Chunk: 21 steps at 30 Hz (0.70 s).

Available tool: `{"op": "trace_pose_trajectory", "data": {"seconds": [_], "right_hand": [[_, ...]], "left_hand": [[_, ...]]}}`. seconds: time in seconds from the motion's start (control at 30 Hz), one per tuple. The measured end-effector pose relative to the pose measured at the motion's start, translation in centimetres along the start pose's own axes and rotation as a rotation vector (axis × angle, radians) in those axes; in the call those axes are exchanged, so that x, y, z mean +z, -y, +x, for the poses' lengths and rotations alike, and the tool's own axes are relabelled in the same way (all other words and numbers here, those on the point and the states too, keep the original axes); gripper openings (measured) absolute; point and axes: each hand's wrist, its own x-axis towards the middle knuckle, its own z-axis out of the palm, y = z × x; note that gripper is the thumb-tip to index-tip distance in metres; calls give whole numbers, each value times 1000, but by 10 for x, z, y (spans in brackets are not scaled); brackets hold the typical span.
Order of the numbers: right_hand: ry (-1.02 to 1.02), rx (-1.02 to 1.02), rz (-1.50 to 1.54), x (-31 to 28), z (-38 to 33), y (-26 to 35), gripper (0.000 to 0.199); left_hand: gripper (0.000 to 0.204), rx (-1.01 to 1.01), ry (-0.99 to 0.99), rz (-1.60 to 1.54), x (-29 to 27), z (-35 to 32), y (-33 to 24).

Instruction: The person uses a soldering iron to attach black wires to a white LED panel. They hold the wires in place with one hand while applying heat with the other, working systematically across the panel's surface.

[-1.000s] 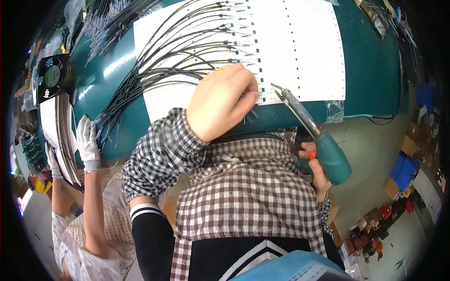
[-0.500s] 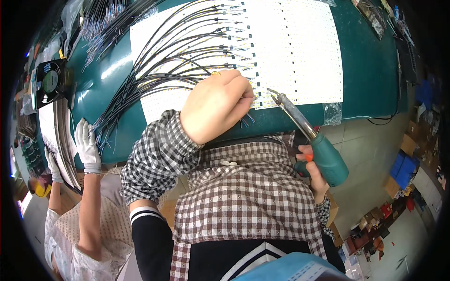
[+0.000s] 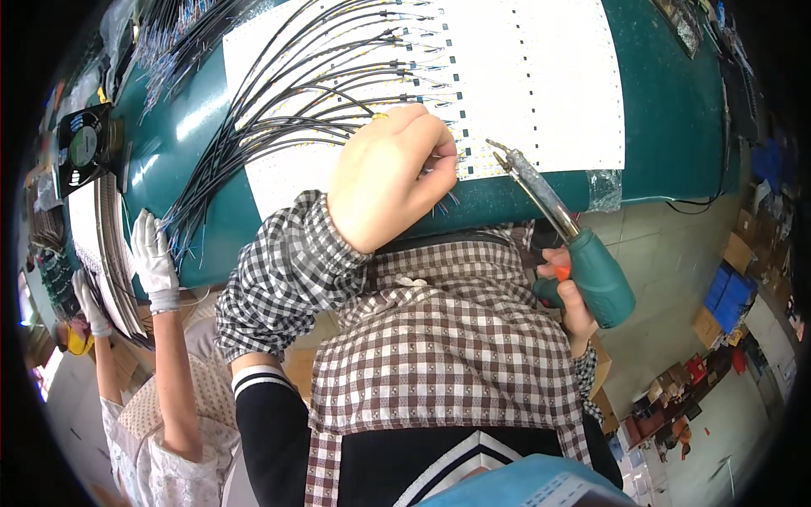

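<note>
My left hand (image 3: 384,182) rests over the lower rows of black cables (image 3: 287,93), its fingers curled into a pinch. Whatever lies between the fingertips is hidden, though thin wire ends show beside them. Underneath is a white board sheet (image 3: 570,93) dotted with small yellowish parts and columns of dark pads. In my right hand (image 3: 576,308) is a green pistol-grip soldering gun (image 3: 598,275) with an orange trigger. Its metal tip points up and left over the board, a short way right of my left fingers. I cannot tell whether the tip touches anything.
On the left, a co-worker's white-gloved hands (image 3: 154,258) are at a stack of white strips (image 3: 108,237). A black fan (image 3: 84,150) stands behind them. More cable bundles (image 3: 182,42) lie at the far left of the green table (image 3: 676,101). Clear plastic (image 3: 603,190) hangs at the near edge.
The whole view has shifted a little. My left hand and the soldering gun keep nearly the same places over the board, and both grips look unchanged.
</note>
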Motion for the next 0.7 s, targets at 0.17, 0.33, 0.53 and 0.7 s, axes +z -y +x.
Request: {"op": "trace_pose_trajectory", "data": {"seconds": [0.17,0.33,0.53,0.7], "right_hand": [[12,-6,-19,-2,0,1,54],[18,11,7,-1,-2,3,51],[35,-28,43,-5,-2,-9,62],[121,-184,-232,-18,0,-20,65]], "left_hand": [[10,28,-18,101,4,0,0],[9,-27,-15,17,5,0,-1],[10,3,-42,39,5,-1,-1],[11,25,-59,48,5,-1,-1]]}}
